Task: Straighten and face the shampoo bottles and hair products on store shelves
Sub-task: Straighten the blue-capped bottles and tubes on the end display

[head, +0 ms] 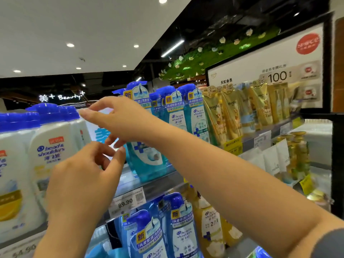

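White Head & Shoulders bottles [50,155] with blue caps stand on the top shelf at the left. Teal Head & Shoulders pump bottles [178,112] stand in the middle, gold Pantene tubes [230,112] to their right. My right hand [119,118] reaches across in front of the gap between white and teal bottles, fingers loosely spread, holding nothing. My left hand [83,174] hovers below it in front of the white bottles, fingers relaxed and slightly curled, touching no bottle that I can see.
A price tag reading 89.90 [126,202] sits on the top shelf's front edge. More teal and yellow bottles [180,229] fill the shelf below. A framed promotional sign [270,71] stands behind the Pantene tubes. A black upright [337,164] bounds the shelving at right.
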